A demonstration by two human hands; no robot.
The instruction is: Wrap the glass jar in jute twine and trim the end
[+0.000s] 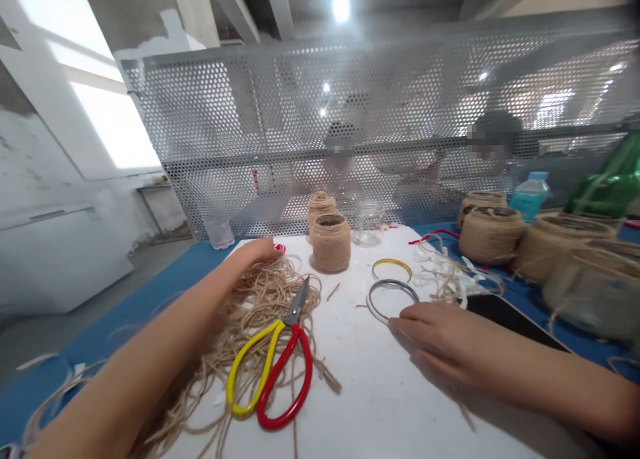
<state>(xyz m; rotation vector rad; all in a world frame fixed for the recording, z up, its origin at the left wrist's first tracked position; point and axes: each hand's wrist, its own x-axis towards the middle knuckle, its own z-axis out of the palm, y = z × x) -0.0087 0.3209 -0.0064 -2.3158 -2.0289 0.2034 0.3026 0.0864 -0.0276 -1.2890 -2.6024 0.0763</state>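
My left hand (pixel 257 249) reaches to the far edge of a loose pile of jute twine (pixel 260 296), its fingers curled at a small red-and-white coil (pixel 280 248). Scissors (pixel 290 352) with one yellow and one red handle lie on the twine, blades pointing away. My right hand (pixel 440 336) rests low over the white board with fingers stretched out. Its fingertips touch or nearly touch a grey-blue ring (pixel 370 301), which looks like a tape core. Just behind that lies a yellow ring (pixel 391 262). A twine-wrapped jar (pixel 331 244) stands upright beyond the scissors.
A second twine-wrapped item (pixel 320 204) and a clear glass jar (pixel 369 226) stand behind. Several wrapped jars (pixel 490 236), a blue bottle (pixel 530 196) and a green bottle (pixel 607 182) crowd the right. White scraps (pixel 445 269) lie near them. A perforated metal screen (pixel 400 112) closes the back.
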